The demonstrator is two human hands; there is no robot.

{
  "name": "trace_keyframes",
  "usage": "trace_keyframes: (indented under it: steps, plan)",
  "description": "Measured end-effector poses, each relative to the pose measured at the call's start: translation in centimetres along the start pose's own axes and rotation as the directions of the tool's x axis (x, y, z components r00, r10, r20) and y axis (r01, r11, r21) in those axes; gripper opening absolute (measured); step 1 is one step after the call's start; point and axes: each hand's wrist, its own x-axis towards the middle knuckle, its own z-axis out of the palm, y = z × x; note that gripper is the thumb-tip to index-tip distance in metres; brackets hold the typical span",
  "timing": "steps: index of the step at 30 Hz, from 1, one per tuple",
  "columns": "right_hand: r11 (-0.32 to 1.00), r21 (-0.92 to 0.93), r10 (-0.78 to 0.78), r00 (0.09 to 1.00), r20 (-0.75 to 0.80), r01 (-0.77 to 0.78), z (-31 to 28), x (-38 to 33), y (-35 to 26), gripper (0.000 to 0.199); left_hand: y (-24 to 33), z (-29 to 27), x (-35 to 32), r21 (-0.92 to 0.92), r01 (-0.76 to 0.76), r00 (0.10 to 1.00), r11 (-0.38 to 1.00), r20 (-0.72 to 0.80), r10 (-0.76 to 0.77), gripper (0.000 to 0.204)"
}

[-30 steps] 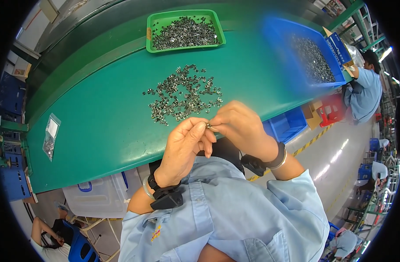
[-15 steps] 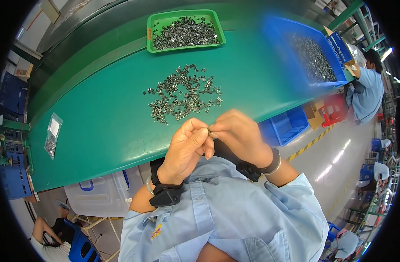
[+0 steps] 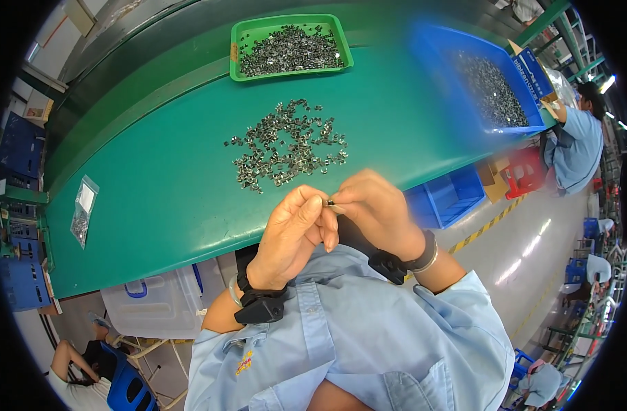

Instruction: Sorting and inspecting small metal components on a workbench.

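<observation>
Just off the near edge of the green table, my two hands meet fingertip to fingertip. Between them is a small dark metal part [image 3: 330, 203], mostly covered by the fingers. My left hand [image 3: 294, 229] pinches it between thumb and forefinger, with the other fingers curled. From the other side my right hand [image 3: 374, 205] also closes thumb and forefinger on it. Beyond the hands, a loose pile of small shiny metal parts [image 3: 286, 147] is spread over the table. Both wrists carry dark bands with black devices.
A green tray [image 3: 235, 72] of similar parts stands at the back, and a blue bin [image 3: 437, 89] holds more at the right. A clear bag [image 3: 84, 209] lies at the left. Below are an empty blue crate [image 3: 450, 195] and a translucent box [image 3: 156, 308]. A co-worker [image 3: 575, 147] sits far right.
My fingertips have parted slightly, so more of the small dark part shows between them. Pile, tray and bin stay as they were.
</observation>
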Motion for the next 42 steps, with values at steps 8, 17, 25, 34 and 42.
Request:
trace_keyframes:
  steps: [8,17,25,34,42]
  plan:
    - [0.996,0.091,0.027,0.999,-0.03,-0.024,0.6,-0.3,-0.3,0.016,-1.1,-0.9,0.0,-0.289,0.058,0.991,0.956,0.131,-0.02,0.014]
    - [0.998,0.058,-0.002,1.0,0.015,0.001,0.5,-0.5,-0.3,0.015,-0.1,-0.8,-0.3,-0.045,0.023,0.995,0.999,0.103,-0.018,0.013]
    - [0.973,0.206,0.104,0.994,0.027,-0.108,0.5,-0.7,0.2,0.014,0.3,-0.1,-0.5,-0.035,0.049,0.999,0.998,0.025,-0.048,0.018]
    - [0.969,0.22,0.108,0.993,0.052,-0.117,0.4,0.0,1.1,0.015,0.6,-0.9,0.2,0.001,0.058,0.996,0.998,0.07,-0.058,0.017]
    - [0.839,0.318,0.43,0.896,0.109,-0.441,-1.6,7.1,4.2,0.005,1.4,-1.3,0.5,-0.06,0.022,1.0,0.998,-0.02,-0.023,0.017]
